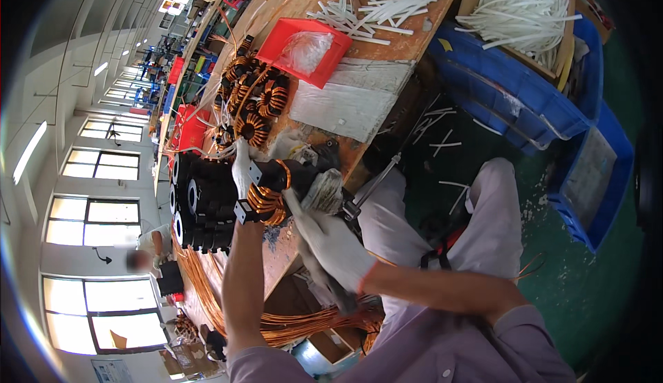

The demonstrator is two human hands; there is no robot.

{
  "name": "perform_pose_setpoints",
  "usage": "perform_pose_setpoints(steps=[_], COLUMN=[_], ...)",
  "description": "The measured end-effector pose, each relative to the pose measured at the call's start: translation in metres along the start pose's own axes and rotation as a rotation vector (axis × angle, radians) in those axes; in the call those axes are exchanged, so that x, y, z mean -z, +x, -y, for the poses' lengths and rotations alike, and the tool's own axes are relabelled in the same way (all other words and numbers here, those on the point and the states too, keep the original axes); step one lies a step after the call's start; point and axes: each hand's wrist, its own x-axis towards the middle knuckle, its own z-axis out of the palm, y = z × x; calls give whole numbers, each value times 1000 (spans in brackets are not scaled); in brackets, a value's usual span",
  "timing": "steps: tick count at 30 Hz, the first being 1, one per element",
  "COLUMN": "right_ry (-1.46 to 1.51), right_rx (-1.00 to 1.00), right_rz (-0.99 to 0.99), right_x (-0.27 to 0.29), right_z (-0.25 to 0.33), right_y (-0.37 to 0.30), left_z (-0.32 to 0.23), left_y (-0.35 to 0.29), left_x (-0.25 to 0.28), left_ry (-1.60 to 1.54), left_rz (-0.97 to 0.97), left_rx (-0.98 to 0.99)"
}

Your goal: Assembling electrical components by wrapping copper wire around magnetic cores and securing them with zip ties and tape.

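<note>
A dark toroidal core wound with copper wire, a coil (266, 203), is held over the bench edge. My left hand (242, 169), in a white glove, is closed around its left side, beside small pale plates on the core. My right hand (335, 245), also gloved, has its fingertips against the coil's right side. Its other fingers are curled, and what they hold is hidden. A strand of copper wire (382, 261) shows by the right wrist. Just beyond the right hand are a whitish wrapped lump (323, 191) and a metal rod with a clamp (352, 208).
Wound coils (252, 127) pile up beyond my hands. Black cores (197, 200) stand stacked at left, with long copper wires (200, 279) below. A red tray (304, 51) and white tubes (387, 3) lie on the bench (276, 0). Blue crates (511, 100) stand at right.
</note>
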Motion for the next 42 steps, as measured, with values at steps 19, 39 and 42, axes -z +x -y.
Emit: perform_pose_setpoints(steps=[19, 39, 42], right_ry=[-127, -655, -568], right_rx=[-163, -45, 3], right_rz=[115, 81, 131], right_x=[58, 42, 128], right_z=[6, 40, -6], right_y=[-45, 2, -117], left_z=[-57, -6, -30], left_y=[-2, -46, -36], left_x=[-54, -20, -5], left_ry=[-15, -389, -285], left_rz=[213, 169, 293], left_rx=[49, 199, 45])
